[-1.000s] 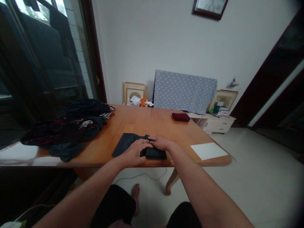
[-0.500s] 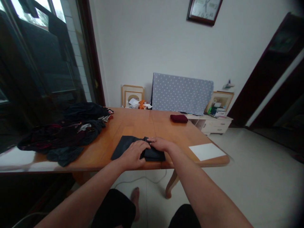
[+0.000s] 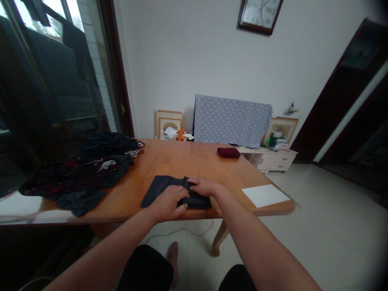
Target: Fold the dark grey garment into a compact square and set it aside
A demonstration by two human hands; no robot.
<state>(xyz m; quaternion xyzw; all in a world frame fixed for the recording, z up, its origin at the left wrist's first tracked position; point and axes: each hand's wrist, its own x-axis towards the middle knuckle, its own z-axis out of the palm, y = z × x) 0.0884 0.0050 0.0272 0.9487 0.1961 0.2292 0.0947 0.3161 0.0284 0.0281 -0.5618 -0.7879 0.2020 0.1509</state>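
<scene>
A dark folded cloth [image 3: 157,188] lies near the front edge of the wooden table [image 3: 182,159]. My left hand [image 3: 168,202] rests on its middle, fingers curled around a folded edge. My right hand [image 3: 204,186] presses on the folded right part of the same cloth, fingers together and bent over the fold. Both hands touch each other's side at the fold.
A heap of dark clothes [image 3: 81,169] covers the table's left side. A small maroon folded cloth [image 3: 228,152] sits at the far right. A white sheet [image 3: 265,195] lies on the near right corner. A dotted panel [image 3: 232,120], picture frames and a low white cabinet [image 3: 274,158] stand behind.
My left hand has slid a little toward me along the cloth. The right hand stays on the fold. The view has tilted slightly.
</scene>
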